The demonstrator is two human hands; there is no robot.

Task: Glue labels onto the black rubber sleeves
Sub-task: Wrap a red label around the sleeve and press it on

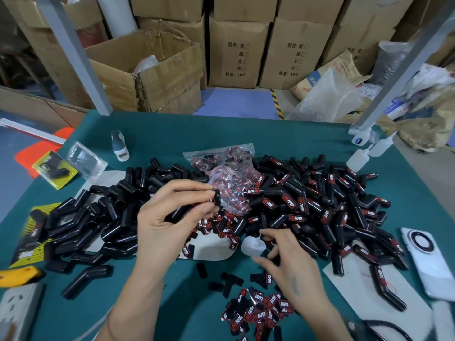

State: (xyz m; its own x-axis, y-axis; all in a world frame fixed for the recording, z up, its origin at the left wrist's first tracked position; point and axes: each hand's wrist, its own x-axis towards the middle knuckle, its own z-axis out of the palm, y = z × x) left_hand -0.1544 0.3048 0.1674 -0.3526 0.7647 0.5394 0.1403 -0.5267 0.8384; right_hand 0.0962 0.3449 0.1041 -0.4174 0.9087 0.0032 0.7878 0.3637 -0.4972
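Left hand (170,212) fingers clamped on a bent black rubber sleeve (187,210), right hand (283,257) fingers curled loosely apart over a small white glue bottle (252,246), red-and-black labels (261,308) scattered on the green surface (172,291)

One black rubber sleeve (189,209) is held tilted above the middle of the surface. Bare bent sleeves (98,225) are heaped toward the left edge, labelled ones (327,210) toward the right. Loose red-and-black labels (261,313) lie scattered at the near edge.

Unlabelled sleeves (98,217) lie left, labelled sleeves (332,212) right, loose labels (261,311) nearest, on the table (172,134).
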